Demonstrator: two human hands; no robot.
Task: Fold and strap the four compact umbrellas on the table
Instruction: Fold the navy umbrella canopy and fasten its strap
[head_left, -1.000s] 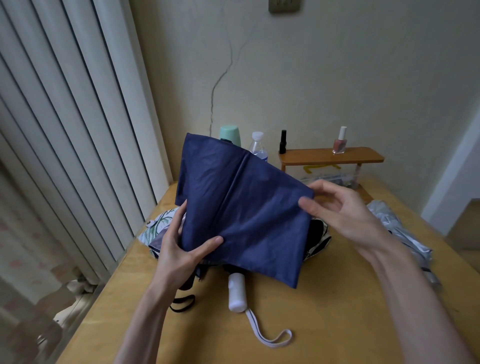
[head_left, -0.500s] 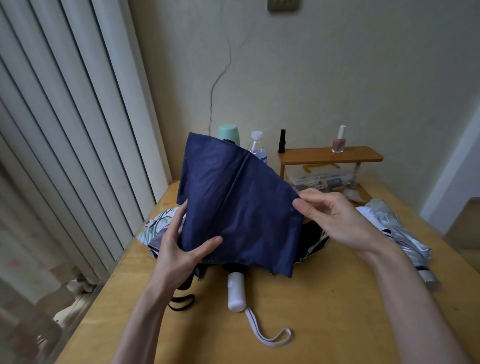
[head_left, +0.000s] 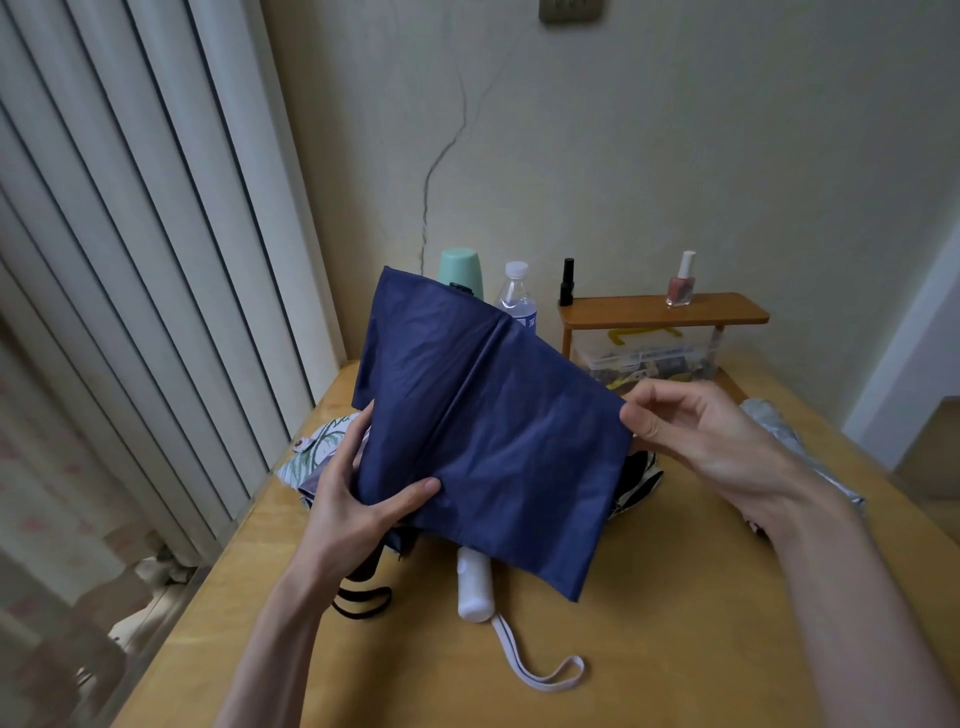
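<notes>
Left hand (head_left: 358, 499) grips the lower left of the navy blue fabric umbrella canopy (head_left: 493, 431), thumb across the front, while the right hand (head_left: 696, 436) pinches its right corner at mid-frame. The panel is stretched flat above the yellow wooden surface (head_left: 675, 623), with the white cylindrical handle (head_left: 474, 587) poking out beneath. Looks like the pleat-smoothing step; next, I'd say, that pinched flap needs folding over along the rib crease and wrapping round the shaft before any strapping.
</notes>
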